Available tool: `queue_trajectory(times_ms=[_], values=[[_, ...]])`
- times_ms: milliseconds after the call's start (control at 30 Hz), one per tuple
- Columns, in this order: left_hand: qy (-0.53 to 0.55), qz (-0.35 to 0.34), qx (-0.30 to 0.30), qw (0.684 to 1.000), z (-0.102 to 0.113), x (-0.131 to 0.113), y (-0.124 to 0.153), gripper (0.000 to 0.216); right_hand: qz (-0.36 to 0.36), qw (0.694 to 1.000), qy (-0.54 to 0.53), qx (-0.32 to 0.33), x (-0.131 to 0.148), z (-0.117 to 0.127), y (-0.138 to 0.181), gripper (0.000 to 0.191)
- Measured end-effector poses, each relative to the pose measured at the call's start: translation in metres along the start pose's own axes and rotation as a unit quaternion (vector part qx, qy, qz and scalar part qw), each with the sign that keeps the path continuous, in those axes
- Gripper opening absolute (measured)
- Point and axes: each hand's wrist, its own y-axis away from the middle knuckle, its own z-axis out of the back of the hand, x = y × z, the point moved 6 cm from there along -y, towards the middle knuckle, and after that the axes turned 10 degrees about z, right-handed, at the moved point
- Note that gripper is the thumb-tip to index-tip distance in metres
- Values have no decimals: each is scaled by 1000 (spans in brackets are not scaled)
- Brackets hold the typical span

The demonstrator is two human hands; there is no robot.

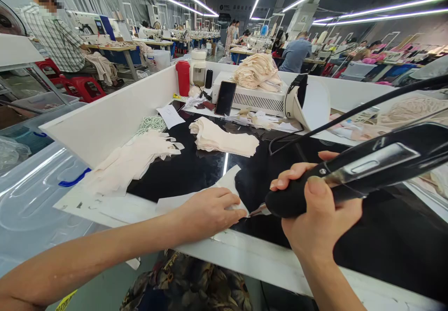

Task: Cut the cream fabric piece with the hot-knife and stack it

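Observation:
My right hand (pixel 317 210) is wrapped round a black handheld tool (pixel 357 171) with a metal tip and a black cord. The tip touches the edge of a pale fabric piece (pixel 224 183) lying on the black glossy table (pixel 196 171). My left hand (pixel 210 210) lies on that fabric piece near the tool tip, fingers pressed down together and flat. A stack of cut cream pieces (pixel 220 138) sits further back, and a spread pile of similar pieces (pixel 129 162) lies to the left.
A white partition wall (pixel 115 115) borders the table on the left. At the back stand a red bottle (pixel 183 78), a phone (pixel 225 98), a white box topped with folded fabric (pixel 257 71) and a white device (pixel 306 101). A person in a checked shirt (pixel 52 33) sits far left.

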Motion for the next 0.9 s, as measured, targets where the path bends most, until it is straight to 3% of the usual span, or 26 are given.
queue_trajectory(times_ms=[200,900], values=[[-12,-2,16,1000,0,-1,0,20,-3,1000,4,2,1,-1,0,48],[-4,18,-24,1000,3,1,4,24,-6,1000,1,-27,-12,-12,-13,43]])
